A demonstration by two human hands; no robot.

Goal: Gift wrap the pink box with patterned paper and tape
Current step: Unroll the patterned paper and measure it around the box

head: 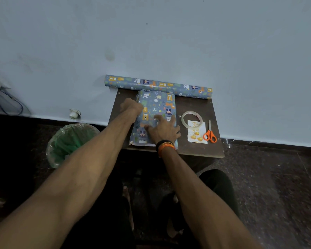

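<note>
On the small dark brown tabletop point(196, 150) set against a pale blue wall, the box point(156, 106) lies lengthwise, its far end just short of the wall and its near end at the front edge. Blue paper point(162, 103) printed with orange, yellow and white cartoon animals and green leaves covers all of its top, so none of the pink shows. At the near end the paper sticks out past the box as a loose flap with its white underside turned up.

The right hand point(164, 129) lies flat on the near half of the top, fingers spread and fairly straight, pressing the paper down; a black and orange band point(165, 144) circles its wrist. The left hand point(131, 106) is at the left long side of the box, about halfway along, fingers curled over the edge there; whether they pinch the paper or only push against it I cannot tell.

Behind the box, a roll of the same paper point(158, 86) lies along the wall. To the right of the box sit a ring of clear tape point(191, 120), a white card with yellow shapes point(197, 133) partly under that ring, and orange-handled scissors point(210, 134) beside the card. Left of the tabletop, on the dark floor, stands a bin lined with a green bag point(70, 143).
</note>
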